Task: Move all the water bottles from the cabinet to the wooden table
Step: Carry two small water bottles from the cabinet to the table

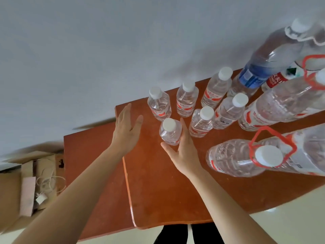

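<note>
Several small clear water bottles with white caps and red labels stand upright on the wooden table (158, 191), among them one at the back left (159, 106) and one in the middle (202, 122). My right hand (184, 154) cups the nearest small bottle (169, 132), thumb at its base and fingers along its right side; the bottle stands on the table. My left hand (126, 131) hovers flat and open just left of it, holding nothing. Large bottles with red carry handles (233, 157) (281, 103) and a blue-labelled one (263, 66) fill the right side.
A lower wooden surface (91, 164) adjoins the table's left edge. Further left, a cardboard box (10, 191) holds a white cable and charger (42, 187). A pale wall rises behind. My dark trousers (175, 233) show below the table's near edge.
</note>
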Action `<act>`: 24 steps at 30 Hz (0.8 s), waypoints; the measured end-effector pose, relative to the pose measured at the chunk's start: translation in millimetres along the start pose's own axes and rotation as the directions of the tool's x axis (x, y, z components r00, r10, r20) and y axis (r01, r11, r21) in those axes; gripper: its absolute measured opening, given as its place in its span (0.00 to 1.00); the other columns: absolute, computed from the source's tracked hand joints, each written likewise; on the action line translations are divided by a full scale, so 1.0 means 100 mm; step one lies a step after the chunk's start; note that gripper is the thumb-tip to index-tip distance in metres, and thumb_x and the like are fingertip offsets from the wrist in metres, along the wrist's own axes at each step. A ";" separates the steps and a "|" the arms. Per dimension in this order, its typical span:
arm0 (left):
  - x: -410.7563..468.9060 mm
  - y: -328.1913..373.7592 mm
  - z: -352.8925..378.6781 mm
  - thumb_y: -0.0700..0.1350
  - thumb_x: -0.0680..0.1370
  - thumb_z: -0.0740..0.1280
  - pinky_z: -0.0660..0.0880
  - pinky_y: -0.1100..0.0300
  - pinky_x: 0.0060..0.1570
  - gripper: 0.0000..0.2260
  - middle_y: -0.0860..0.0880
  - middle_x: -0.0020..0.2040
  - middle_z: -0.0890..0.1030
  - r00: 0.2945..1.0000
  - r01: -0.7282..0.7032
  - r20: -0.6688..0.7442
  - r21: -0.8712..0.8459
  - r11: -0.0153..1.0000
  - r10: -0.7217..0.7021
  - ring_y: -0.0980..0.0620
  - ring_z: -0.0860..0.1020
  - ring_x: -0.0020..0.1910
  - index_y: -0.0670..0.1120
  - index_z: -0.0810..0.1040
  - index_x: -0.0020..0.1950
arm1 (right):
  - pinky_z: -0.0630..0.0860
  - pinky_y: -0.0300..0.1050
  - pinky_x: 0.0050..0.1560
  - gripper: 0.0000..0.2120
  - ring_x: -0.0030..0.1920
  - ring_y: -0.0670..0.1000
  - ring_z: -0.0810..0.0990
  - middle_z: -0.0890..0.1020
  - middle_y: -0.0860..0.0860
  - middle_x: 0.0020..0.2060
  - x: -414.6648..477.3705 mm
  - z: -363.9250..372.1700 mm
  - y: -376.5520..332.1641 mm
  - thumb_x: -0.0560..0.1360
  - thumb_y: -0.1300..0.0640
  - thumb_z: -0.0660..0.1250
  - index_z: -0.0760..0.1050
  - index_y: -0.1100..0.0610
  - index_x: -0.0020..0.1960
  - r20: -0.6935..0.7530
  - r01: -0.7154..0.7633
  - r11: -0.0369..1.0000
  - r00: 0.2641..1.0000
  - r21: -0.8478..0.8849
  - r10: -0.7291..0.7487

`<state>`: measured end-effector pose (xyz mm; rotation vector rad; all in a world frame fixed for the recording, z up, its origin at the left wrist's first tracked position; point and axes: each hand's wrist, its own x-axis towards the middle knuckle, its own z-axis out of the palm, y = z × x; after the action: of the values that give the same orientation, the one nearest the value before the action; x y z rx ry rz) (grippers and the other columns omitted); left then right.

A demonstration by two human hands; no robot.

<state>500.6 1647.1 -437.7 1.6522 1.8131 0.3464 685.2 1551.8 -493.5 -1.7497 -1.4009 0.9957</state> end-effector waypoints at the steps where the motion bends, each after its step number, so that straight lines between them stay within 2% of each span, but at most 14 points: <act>1: 0.05 -0.02 0.02 0.59 0.83 0.60 0.54 0.51 0.76 0.32 0.50 0.82 0.55 1.000 0.002 0.016 -0.004 1.000 -0.002 0.50 0.53 0.81 0.51 0.51 0.83 | 0.65 0.42 0.75 0.42 0.78 0.45 0.61 0.65 0.51 0.78 0.03 0.04 0.03 0.78 0.45 0.72 0.54 0.55 0.82 -0.025 0.013 1.000 1.000 0.026 -0.012; 5: 0.29 0.02 0.15 0.64 0.77 0.68 0.54 0.46 0.79 0.44 0.50 0.83 0.54 0.993 0.009 0.120 -0.042 0.999 -0.004 0.50 0.52 0.81 0.50 0.47 0.83 | 0.73 0.42 0.70 0.35 0.72 0.50 0.73 0.73 0.54 0.71 -0.09 0.09 0.09 0.77 0.47 0.72 0.62 0.59 0.77 -0.099 0.055 0.997 0.994 0.046 -0.050; 8: 0.43 0.17 0.38 0.70 0.66 0.75 0.64 0.45 0.75 0.54 0.53 0.78 0.65 0.986 0.022 0.168 -0.169 0.985 0.007 0.50 0.64 0.77 0.55 0.48 0.81 | 0.76 0.46 0.68 0.34 0.70 0.51 0.74 0.73 0.56 0.70 -0.33 0.04 0.21 0.78 0.48 0.72 0.62 0.59 0.75 -0.109 0.077 0.997 0.991 0.005 -0.076; 10: 0.47 0.26 0.55 0.63 0.67 0.78 0.71 0.56 0.65 0.48 0.56 0.68 0.75 0.994 0.054 0.108 -0.246 0.968 -0.028 0.53 0.74 0.66 0.54 0.56 0.79 | 0.75 0.45 0.68 0.32 0.69 0.53 0.75 0.73 0.58 0.70 -0.47 0.02 0.27 0.78 0.45 0.68 0.59 0.57 0.75 -0.107 0.092 0.996 0.990 -0.017 -0.093; 12: 0.45 0.33 0.65 0.57 0.71 0.78 0.71 0.66 0.52 0.38 0.58 0.58 0.77 0.999 0.044 0.003 -0.253 0.966 -0.045 0.55 0.76 0.56 0.51 0.63 0.76 | 0.75 0.44 0.68 0.31 0.69 0.54 0.75 0.72 0.59 0.69 -0.53 0.02 0.28 0.79 0.43 0.66 0.58 0.54 0.75 -0.114 0.119 0.993 0.986 -0.026 -0.121; 13: 0.41 0.35 0.67 0.55 0.72 0.77 0.70 0.68 0.48 0.36 0.56 0.56 0.77 0.998 0.040 -0.028 -0.245 0.969 -0.048 0.54 0.77 0.55 0.49 0.64 0.74 | 0.76 0.43 0.68 0.31 0.69 0.54 0.75 0.72 0.59 0.69 -0.51 0.03 0.29 0.79 0.43 0.66 0.58 0.54 0.75 -0.116 0.128 0.991 0.985 -0.029 -0.130; 16: 0.15 0.26 0.70 0.55 0.73 0.76 0.73 0.59 0.51 0.35 0.49 0.60 0.80 0.992 0.034 -0.107 -0.242 0.970 -0.062 0.48 0.79 0.56 0.44 0.62 0.72 | 0.75 0.39 0.67 0.33 0.68 0.53 0.75 0.71 0.59 0.69 -0.38 0.07 0.28 0.80 0.45 0.68 0.58 0.58 0.76 -0.107 0.078 0.997 0.991 0.018 -0.075; 18: -0.11 0.13 0.68 0.55 0.74 0.77 0.75 0.55 0.52 0.35 0.50 0.58 0.79 0.987 0.040 -0.143 -0.260 0.965 -0.079 0.48 0.80 0.55 0.44 0.61 0.70 | 0.74 0.35 0.66 0.34 0.69 0.51 0.73 0.70 0.58 0.70 -0.28 0.07 0.26 0.80 0.47 0.70 0.58 0.60 0.76 -0.103 0.051 0.997 0.994 0.063 -0.045; 21: -0.49 -0.07 0.63 0.52 0.74 0.77 0.71 0.62 0.50 0.34 0.59 0.54 0.75 0.970 0.114 -0.171 -0.296 0.948 -0.170 0.57 0.76 0.50 0.46 0.59 0.68 | 0.72 0.35 0.67 0.34 0.70 0.45 0.70 0.68 0.56 0.72 -0.24 0.08 0.30 0.80 0.48 0.69 0.56 0.58 0.78 -0.070 0.091 0.994 0.994 0.068 -0.086; 24: -0.80 -0.25 0.67 0.54 0.72 0.78 0.67 0.73 0.50 0.33 0.60 0.55 0.74 0.936 0.201 -0.208 -0.349 0.915 -0.285 0.66 0.75 0.51 0.51 0.59 0.65 | 0.71 0.33 0.67 0.34 0.70 0.44 0.69 0.69 0.57 0.72 -0.31 0.10 0.39 0.80 0.51 0.70 0.54 0.55 0.78 -0.065 0.139 0.990 0.988 0.031 -0.137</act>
<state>521.6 1551.3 -480.1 1.1795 1.9983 0.7296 690.1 1514.3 -527.3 -1.6204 -1.4349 0.8783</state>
